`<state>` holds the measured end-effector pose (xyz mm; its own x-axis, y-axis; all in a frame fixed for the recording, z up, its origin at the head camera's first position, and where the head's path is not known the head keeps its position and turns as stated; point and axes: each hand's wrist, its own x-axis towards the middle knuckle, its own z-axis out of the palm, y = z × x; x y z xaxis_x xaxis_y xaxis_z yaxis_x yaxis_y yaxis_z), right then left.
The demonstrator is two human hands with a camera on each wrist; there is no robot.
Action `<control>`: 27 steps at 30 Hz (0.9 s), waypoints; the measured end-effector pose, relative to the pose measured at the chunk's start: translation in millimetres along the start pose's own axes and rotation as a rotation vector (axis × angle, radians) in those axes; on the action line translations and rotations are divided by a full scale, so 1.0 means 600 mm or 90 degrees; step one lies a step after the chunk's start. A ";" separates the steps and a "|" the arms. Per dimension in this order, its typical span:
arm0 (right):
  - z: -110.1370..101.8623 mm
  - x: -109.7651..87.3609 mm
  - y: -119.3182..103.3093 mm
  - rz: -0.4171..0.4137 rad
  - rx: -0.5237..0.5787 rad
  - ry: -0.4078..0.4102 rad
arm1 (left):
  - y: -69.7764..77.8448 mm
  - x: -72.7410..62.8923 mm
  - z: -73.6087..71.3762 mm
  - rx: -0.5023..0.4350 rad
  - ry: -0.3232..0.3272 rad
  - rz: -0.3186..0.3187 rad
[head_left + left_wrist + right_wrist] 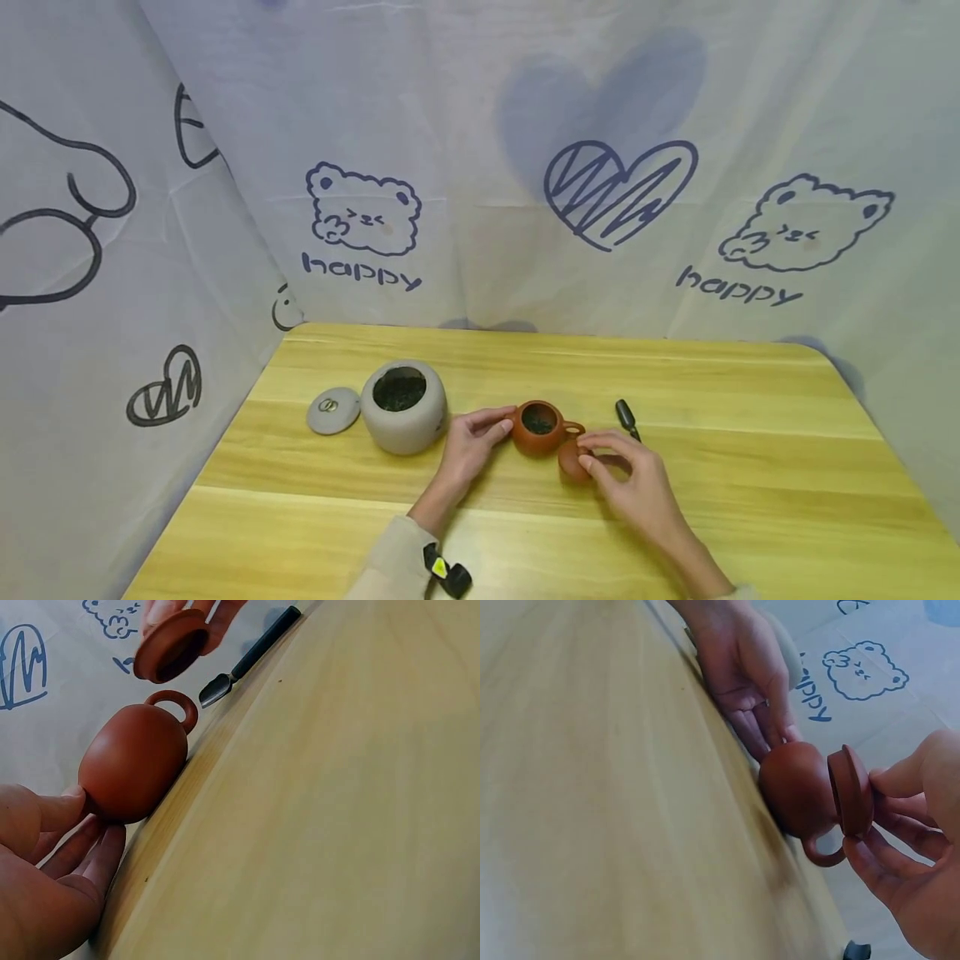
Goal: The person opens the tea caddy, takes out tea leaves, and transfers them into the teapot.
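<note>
A reddish-brown clay teapot (531, 446) stands uncovered on the table, with dark tea leaves (538, 425) inside. My left hand (467, 450) holds it at the side opposite its loop handle (180, 705), thumb above and fingers below in the left wrist view. That hand hides the spot it grips. Just right of the handle, my right hand (637, 483) pinches the matching teapot lid (572, 465) between thumb and fingers. The lid is tilted and held off the table, its hollow underside showing in the left wrist view (174, 646).
Left of the teapot is a grey jar (405, 429) with dark leaves in it. Its round grey lid (333, 417), with small rings on top, lies beside it. A small dark-handled scoop (625, 414) lies behind my right hand. Printed cloth hangs behind the table (787, 417).
</note>
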<state>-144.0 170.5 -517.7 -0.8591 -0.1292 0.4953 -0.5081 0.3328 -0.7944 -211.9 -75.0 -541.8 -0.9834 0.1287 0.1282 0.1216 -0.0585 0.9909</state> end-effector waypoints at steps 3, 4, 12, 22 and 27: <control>0.001 0.008 -0.005 -0.001 0.000 0.003 | -0.001 0.000 -0.001 -0.004 0.000 -0.004; 0.002 0.011 -0.006 -0.003 -0.001 0.003 | -0.002 0.000 -0.001 -0.005 0.000 -0.005; 0.010 0.033 -0.016 -0.028 0.000 0.005 | 0.000 0.000 0.000 -0.009 0.000 -0.012; 0.018 0.061 -0.018 -0.055 -0.029 0.012 | -0.003 0.001 -0.002 -0.010 -0.003 -0.010; 0.026 0.075 -0.018 -0.044 -0.067 0.001 | -0.003 0.002 -0.002 -0.012 -0.003 -0.006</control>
<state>-178.1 146.6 -492.5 -0.8219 -0.1536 0.5486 -0.5570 0.4187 -0.7172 -213.6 -75.7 -543.4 -0.9838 0.1339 0.1190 0.1097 -0.0754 0.9911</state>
